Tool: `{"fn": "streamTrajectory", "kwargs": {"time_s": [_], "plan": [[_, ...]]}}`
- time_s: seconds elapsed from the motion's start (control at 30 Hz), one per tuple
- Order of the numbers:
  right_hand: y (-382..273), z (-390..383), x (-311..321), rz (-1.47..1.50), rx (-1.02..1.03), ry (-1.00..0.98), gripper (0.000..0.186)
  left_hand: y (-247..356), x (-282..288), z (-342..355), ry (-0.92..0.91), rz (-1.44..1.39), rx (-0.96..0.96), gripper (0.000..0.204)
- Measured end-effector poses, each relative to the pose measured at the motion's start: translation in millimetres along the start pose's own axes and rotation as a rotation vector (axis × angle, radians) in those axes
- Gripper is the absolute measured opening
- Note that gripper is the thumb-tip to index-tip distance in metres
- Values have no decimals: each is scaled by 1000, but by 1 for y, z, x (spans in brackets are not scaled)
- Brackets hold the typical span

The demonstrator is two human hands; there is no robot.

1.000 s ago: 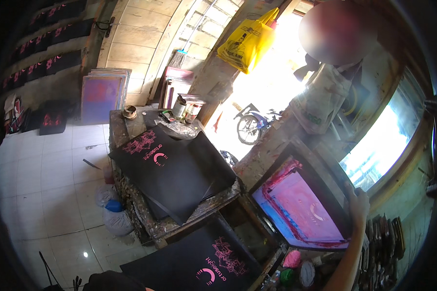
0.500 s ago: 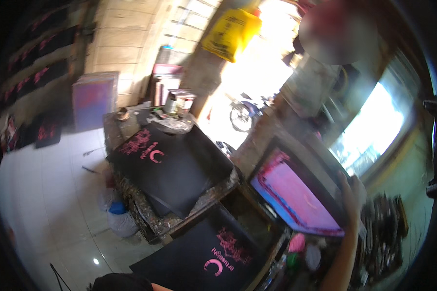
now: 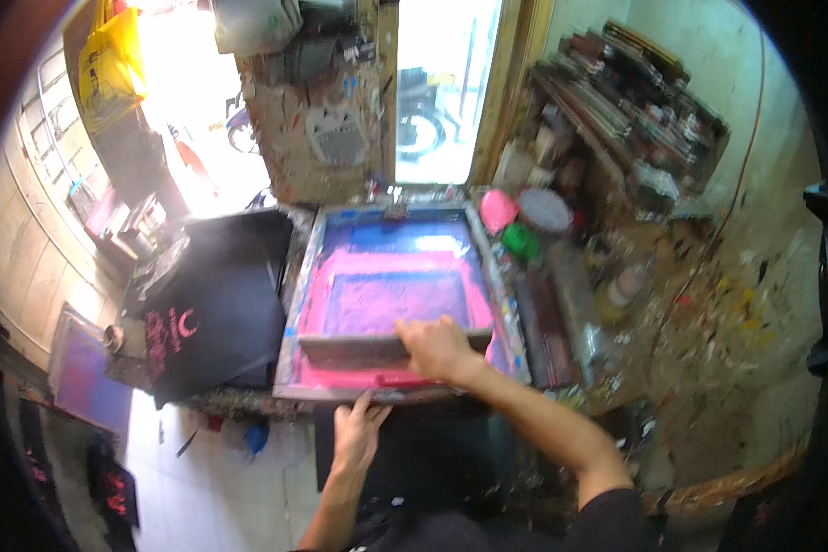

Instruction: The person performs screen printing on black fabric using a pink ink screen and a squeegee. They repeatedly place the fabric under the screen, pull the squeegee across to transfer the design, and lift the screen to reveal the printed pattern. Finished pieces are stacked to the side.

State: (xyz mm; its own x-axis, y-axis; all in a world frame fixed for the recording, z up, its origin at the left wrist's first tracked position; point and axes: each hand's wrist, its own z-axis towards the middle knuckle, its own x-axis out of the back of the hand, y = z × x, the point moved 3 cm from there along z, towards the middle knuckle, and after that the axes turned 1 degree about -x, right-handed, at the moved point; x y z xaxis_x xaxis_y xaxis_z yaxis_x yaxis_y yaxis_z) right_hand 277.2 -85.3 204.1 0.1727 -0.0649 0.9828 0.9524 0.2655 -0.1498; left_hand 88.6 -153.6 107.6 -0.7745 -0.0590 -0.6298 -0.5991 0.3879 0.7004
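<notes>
A screen-printing frame (image 3: 513, 350) lies flat in front of me, its mesh smeared with bright pink ink around a purple-blue middle. My right hand (image 3: 442, 351) is closed over the top of a wide squeegee (image 3: 345, 351), which stands across the near part of the mesh with pink ink around it. At the frame's near edge, my left hand (image 3: 354, 434) grips the rim, fingertips up against it. Below that edge shows dark material (image 3: 423, 442), mostly hidden by the frame. To the left lie black sheets (image 3: 225, 285) with pink prints.
Right of the frame sit a pink lump (image 3: 499, 212), a green lid (image 3: 521, 242) and a pale round lid (image 3: 545, 211). Beyond them, a rack holds several squeegee-like bars (image 3: 616, 110). A yellow bag (image 3: 110, 69) hangs by the bright doorway. Paint stains cover the right-hand worktop (image 3: 708, 313).
My view has swung to the right. The screen frame, tilted up before with a hand at its side, now lies flat. My right hand now holds the squeegee, my left the near rim.
</notes>
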Motion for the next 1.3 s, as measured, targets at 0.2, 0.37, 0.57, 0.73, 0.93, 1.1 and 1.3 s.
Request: {"fn": "streamTrajectory", "kwargs": {"time_s": [0.2,0.37,0.57,0.73,0.93,1.1,1.3], "plan": [[29,24,-29,146,73,-248,44,-36,35,10,14,27,-17,29],[35,-5,-10,160,-1,-202,28,-36,35,9,54,44,30,43],[3,-39,-22,49,123,36,14,-35,24,3,155,114,-13,42],[43,31,-75,-248,199,295,9,-35,24,5,55,140,14,39],[119,143,-101,-239,2,281,21,-39,33,7,70,91,16,35],[104,102,-69,76,156,-106,42,-45,36,11,83,110,31,33],[106,106,-74,72,207,-171,53,-56,40,17,84,130,58,32]]}}
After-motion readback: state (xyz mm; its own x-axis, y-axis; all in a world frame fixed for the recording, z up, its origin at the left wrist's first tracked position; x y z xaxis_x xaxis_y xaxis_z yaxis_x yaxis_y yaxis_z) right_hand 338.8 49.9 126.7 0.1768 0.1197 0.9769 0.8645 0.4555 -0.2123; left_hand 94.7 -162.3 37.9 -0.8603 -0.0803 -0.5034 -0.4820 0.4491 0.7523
